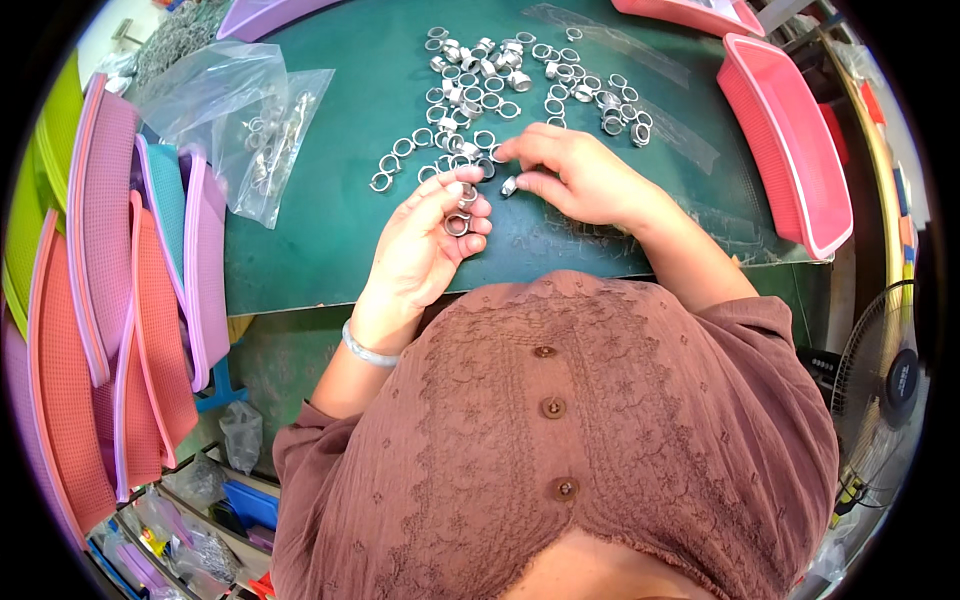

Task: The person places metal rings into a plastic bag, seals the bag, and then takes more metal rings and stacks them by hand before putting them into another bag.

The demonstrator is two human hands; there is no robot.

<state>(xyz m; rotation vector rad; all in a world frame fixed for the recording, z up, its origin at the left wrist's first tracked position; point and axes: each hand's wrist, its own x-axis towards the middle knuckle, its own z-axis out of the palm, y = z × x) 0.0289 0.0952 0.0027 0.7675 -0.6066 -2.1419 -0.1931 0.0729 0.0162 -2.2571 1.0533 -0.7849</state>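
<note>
My left hand (425,235) is closed around small silver metal rings (457,225), pinched between thumb and fingers above the green table (350,260). Two of them show against the fingers. Just to the right, my right hand (580,175) reaches over the near edge of a loose pile of similar rings (470,95). Its index finger and thumb are apart; the fingertips lie beside a ring of the pile, and a single silver ring (509,187) sits at the thumb tip. The undersides of the right fingers are hidden.
A clear plastic bag (265,150) with metal pieces lies at the left of the table. A pink basket (790,150) stands at the right edge. Stacked purple, coral and green baskets (75,360) crowd the left side. A fan (880,380) stands at the lower right.
</note>
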